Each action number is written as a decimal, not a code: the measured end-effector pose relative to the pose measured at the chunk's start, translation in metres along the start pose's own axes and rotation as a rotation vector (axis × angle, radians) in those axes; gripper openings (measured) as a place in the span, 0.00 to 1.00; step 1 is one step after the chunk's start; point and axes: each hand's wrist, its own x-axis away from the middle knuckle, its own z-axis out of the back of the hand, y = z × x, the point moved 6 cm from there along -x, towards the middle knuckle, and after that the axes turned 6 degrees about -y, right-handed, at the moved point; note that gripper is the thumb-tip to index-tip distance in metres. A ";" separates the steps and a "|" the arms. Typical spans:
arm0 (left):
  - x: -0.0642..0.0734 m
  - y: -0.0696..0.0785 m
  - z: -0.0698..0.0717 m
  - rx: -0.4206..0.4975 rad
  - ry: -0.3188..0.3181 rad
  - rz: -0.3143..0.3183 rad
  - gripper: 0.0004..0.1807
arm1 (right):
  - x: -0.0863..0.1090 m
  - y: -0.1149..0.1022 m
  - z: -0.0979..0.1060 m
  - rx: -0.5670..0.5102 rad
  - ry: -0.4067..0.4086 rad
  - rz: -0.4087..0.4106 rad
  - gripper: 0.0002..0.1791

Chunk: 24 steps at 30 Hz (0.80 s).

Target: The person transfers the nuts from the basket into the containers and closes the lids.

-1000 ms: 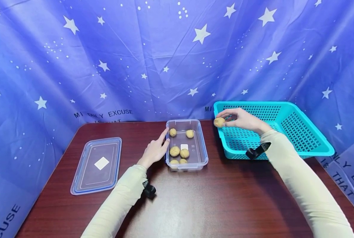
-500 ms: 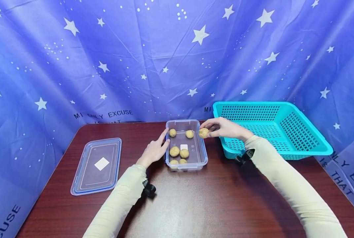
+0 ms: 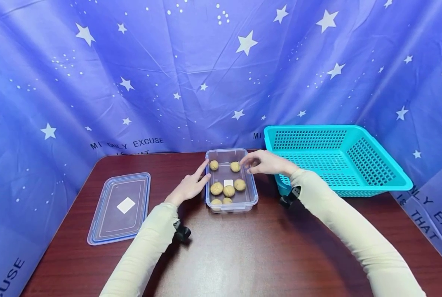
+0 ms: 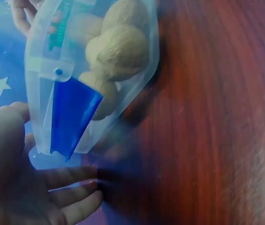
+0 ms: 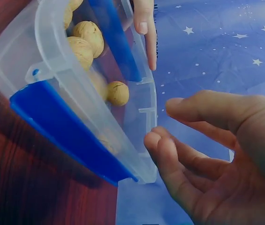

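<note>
A clear plastic food container [image 3: 239,206] with blue side latches stands on the table, several walnuts [image 3: 216,189] lying inside. One walnut [image 3: 239,185] sits at the right side of the group in the front half. My left hand [image 3: 187,186] rests against the container's left side, its fingers extended along the rim. Above the right rim is my right hand [image 3: 267,162], fingers loosely bent and apart. In the right wrist view, nothing lies between the right hand's thumb and fingertips [image 5: 169,147]. Part of the walnuts shows only blurred through the container's wall.
At the right stands a turquoise plastic basket [image 3: 317,127] with perforated walls. A clear lid [image 3: 107,206] with a blue seal lies on the left of the brown table [image 3: 221,255]. A blue star-patterned curtain [image 3: 191,111] hangs behind.
My right hand has moved left from the basket to the container and let go of a walnut, which now lies inside with the others. The left hand stays at the container's left side.
</note>
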 end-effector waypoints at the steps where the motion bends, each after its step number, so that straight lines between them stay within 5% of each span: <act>1: 0.000 -0.001 0.001 0.003 -0.013 -0.005 0.33 | -0.001 -0.001 0.000 0.004 0.002 -0.001 0.17; 9: 0.003 -0.007 0.009 0.043 -0.055 -0.055 0.32 | -0.005 -0.017 -0.006 -0.016 0.025 0.043 0.16; 15: 0.013 -0.020 0.032 0.028 0.032 -0.069 0.29 | -0.013 -0.033 -0.023 -0.070 0.023 0.137 0.15; 24: 0.038 -0.058 0.063 0.022 0.128 -0.031 0.25 | -0.043 -0.053 -0.062 -0.095 0.006 0.222 0.14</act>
